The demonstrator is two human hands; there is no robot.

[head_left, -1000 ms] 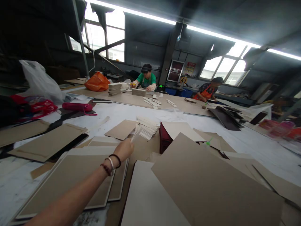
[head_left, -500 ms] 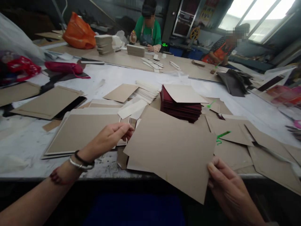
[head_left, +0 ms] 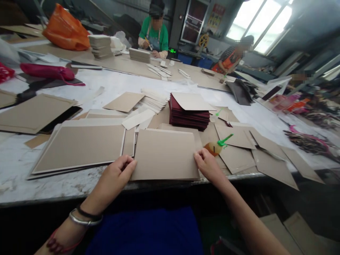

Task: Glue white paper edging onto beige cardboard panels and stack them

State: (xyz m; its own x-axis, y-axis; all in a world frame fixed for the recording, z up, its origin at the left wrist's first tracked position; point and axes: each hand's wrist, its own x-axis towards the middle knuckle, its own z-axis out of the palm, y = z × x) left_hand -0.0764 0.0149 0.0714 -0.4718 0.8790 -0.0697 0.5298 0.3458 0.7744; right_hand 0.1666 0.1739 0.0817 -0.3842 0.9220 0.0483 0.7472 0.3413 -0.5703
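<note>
A tan cardboard sheet [head_left: 164, 154] lies nearly flat at the table's front edge, between my two hands. My left hand [head_left: 123, 170] pinches its left edge with curled fingers. At the opposite edge my right hand [head_left: 204, 161] grips the sheet between thumb and fingers. Beyond it stands a stack of dark red folders [head_left: 187, 118], topped by a pale board [head_left: 193, 101]. Close to my right hand is a rounded bottle of amber liquid [head_left: 212, 148] with a green nozzle. Left of my left hand rests a pile of larger cardboard sheets [head_left: 79, 148].
Loose cardboard pieces [head_left: 236, 159] spread to the right, some past the table edge. Pale strips [head_left: 152, 101] lie behind the sheet. A magenta pouch [head_left: 47, 72] and an orange bag [head_left: 66, 30] are at the left. Two people [head_left: 154, 35] work across the table.
The cardboard sheet has gone from tilted in my right hand to lying square at the table edge. My left hand has come onto its left side. The view has swung right.
</note>
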